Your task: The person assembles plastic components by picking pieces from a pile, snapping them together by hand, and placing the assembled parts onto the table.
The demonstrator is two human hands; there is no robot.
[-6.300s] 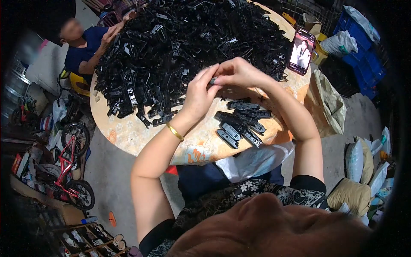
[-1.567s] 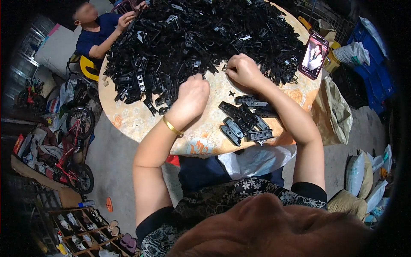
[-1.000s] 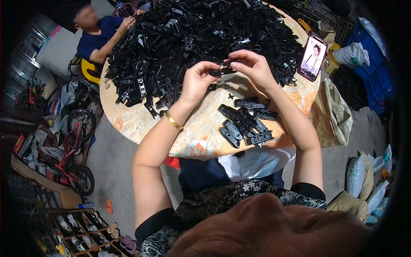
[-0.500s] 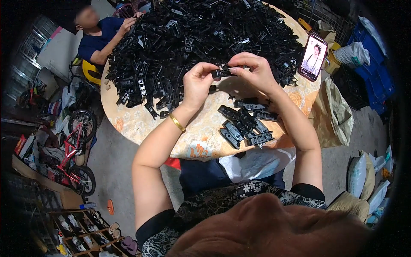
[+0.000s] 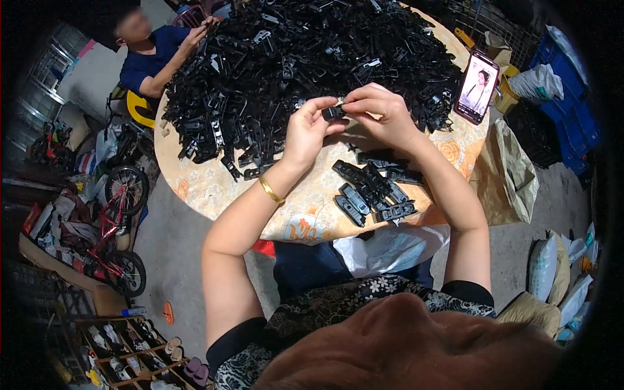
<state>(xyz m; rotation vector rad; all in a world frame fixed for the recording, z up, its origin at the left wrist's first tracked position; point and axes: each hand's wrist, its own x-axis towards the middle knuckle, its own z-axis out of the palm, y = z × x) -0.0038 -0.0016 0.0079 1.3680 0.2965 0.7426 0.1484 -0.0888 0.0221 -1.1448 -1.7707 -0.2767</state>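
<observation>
Black plastic parts lie in a broad heap over most of a round bench, which has a cream and orange floral cover. In front of me, above the near edge of the heap, my left hand pinches a small black part between thumb and fingers. My right hand meets it from the other side, thumb and fingers bent close to the part's right end; I cannot tell whether they grip it too. A gold bangle circles my left wrist. Nearer to me, beside my right forearm, a small cluster of long black pieces lies on the cover. At the bench's right edge a phone shows a lit picture of a person. Across to the left, a co-worker in dark blue has both hands at the heap's edge.
</observation>
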